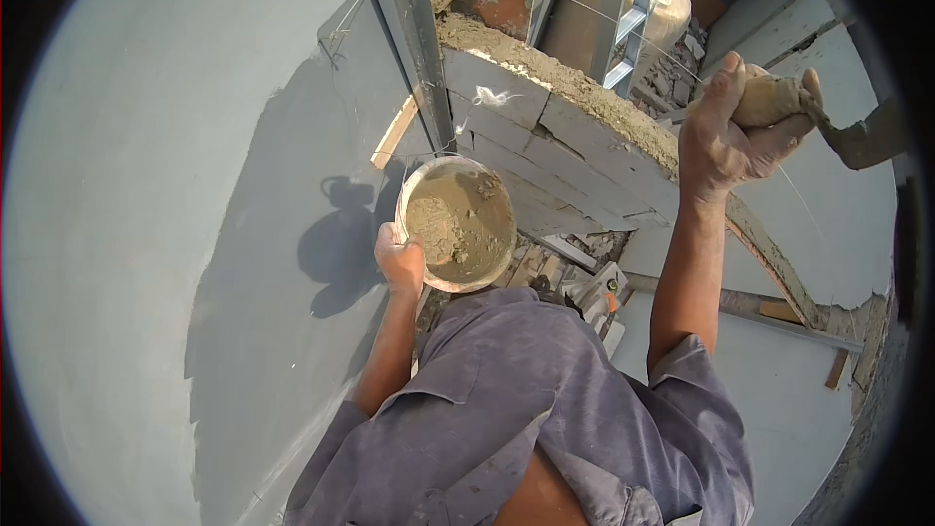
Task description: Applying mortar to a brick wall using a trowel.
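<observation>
My left hand point(399, 260) grips the rim of a round mortar-stained bowl point(500, 197), fingers mostly hidden beneath it. Wet grey-brown mortar point(436, 229) lies inside, heaped toward the left. Raised at the right, my right hand point(726, 136) is wrapped round the thick handle of a trowel point(862, 143). The trowel's bent neck points right, and its blade fades into the dark rim of the picture. Ahead, between both hands, stands a low block wall point(594, 161), its top coated with a rough mortar bed point(575, 83).
A thin string line point(623, 22) runs above the wall. Behind it stand a metal ladder point(626, 19) and a large plastic-wrapped sack point(575, 15). A grey panel wall point(263, 234) rises on the left, beside a metal upright point(421, 39). Rubble and wood scraps point(531, 268) lie below.
</observation>
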`<state>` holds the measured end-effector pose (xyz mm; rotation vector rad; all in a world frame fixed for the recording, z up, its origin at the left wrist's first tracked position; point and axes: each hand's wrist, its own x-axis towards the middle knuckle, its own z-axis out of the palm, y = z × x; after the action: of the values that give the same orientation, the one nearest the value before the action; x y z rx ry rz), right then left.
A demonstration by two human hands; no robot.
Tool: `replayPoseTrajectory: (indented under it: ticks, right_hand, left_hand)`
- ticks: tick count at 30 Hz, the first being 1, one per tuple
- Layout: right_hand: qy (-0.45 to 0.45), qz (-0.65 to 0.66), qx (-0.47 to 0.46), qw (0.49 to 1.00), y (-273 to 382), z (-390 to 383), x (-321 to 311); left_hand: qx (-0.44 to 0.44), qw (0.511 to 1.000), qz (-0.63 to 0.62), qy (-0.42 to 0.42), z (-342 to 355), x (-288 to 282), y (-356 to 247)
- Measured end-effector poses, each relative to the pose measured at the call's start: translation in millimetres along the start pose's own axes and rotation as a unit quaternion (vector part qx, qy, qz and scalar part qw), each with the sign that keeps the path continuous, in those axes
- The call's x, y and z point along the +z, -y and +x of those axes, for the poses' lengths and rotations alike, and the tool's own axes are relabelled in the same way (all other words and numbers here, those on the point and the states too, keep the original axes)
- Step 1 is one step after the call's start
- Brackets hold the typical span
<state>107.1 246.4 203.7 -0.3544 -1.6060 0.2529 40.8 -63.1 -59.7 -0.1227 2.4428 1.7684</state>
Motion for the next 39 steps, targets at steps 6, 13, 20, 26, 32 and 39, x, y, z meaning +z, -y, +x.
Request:
replayPoseTrajectory:
  ticks: [6,13,20,26,32,39]
  right_hand:
    - [0.655,-0.042,0.167,0.736,-48.1,-225.4,-59.0]
    - [0.724,0.091,0.338,0.595,-5.7,-184.4,-104.2]
    - [0.835,0.022,0.199,0.513,27.7,-172.6,-61.2]
    - [0.708,-0.114,0.126,0.686,9.9,-148.9,-43.8]
    - [0.745,-0.012,0.204,0.635,9.9,-154.1,-73.5]
    - [0.437,0.481,0.742,0.165,-9.2,-190.3,-81.7]
  left_hand:
    - [0.032,0.999,0.019,-0.035,3.8,-3.4,4.1]
    - [0.016,1.000,0.010,-0.008,-3.5,-10.8,-8.6]
    - [0.196,0.966,0.089,0.143,14.1,29.8,-99.3]
    - [0.225,0.954,0.128,0.151,9.6,35.8,-147.6]
    - [0.442,0.878,0.043,0.181,-13.4,29.5,-169.5]
    - [0.134,0.983,-0.025,0.122,14.7,39.9,-128.8]
